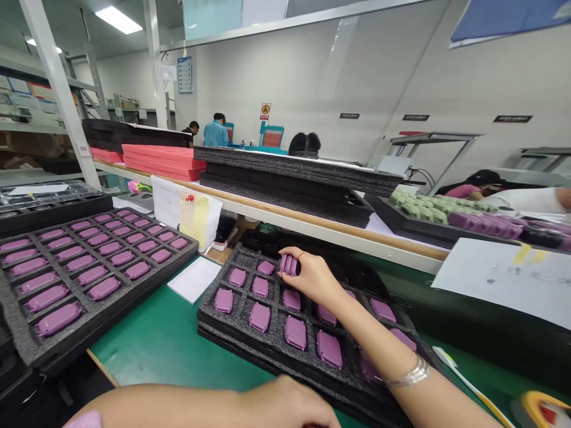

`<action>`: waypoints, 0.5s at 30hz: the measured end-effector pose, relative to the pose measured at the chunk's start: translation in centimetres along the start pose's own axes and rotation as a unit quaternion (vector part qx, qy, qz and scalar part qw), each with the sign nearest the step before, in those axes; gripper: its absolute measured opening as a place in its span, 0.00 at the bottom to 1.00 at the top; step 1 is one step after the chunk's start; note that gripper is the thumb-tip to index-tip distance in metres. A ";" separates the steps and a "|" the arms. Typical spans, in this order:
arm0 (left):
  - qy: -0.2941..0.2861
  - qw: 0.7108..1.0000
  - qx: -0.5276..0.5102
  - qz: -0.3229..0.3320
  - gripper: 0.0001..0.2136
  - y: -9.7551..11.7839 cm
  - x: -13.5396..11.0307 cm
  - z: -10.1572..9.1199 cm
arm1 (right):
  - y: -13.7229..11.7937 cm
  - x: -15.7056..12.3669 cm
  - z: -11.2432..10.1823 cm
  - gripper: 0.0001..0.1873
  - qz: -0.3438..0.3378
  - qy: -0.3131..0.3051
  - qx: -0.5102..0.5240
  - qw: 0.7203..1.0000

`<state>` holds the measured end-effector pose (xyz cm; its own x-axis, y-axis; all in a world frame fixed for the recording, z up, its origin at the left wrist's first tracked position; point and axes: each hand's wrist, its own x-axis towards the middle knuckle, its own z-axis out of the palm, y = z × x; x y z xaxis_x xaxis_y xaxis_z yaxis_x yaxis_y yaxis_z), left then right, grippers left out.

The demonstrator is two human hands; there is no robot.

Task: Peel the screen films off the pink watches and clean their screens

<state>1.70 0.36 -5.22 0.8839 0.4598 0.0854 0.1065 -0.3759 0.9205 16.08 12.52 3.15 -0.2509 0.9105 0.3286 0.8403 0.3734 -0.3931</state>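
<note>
My right hand (312, 276) pinches a small stack of purple watch cases (289, 265) between thumb and fingers, over the far row of a black foam tray (207, 315). Similar rounded rectangular cases, such as one purple watch case (295, 331), lie singly in the tray's pockets. Some are hidden beneath my right forearm. At the bottom edge, in front of the tray, my left hand (292, 404) is curled. Its fingertips are mostly cut off by the frame, and what they hold cannot be made out.
Another foam tray (178, 261) of purple cases lies left. White paper (195, 279) sits between the trays. At right are a toothbrush (468, 380) and a yellow tape roll (546, 410). Behind, a shelf edge (312, 223) carries black foam sheets (285, 172) and red foam (156, 160). Several people work beyond.
</note>
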 end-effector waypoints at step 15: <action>0.039 0.832 0.491 -0.254 0.14 2.6 6.0 -17.1 | -1.2 -14.5 -1.4 0.22 -0.029 0.105 0.119 0.987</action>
<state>-0.51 15.93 4.24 0.5832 0.7964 -0.1604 0.8121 -0.5760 0.0929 19.39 -1.35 0.07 -0.1691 0.8382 0.5184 0.6837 0.4786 -0.5509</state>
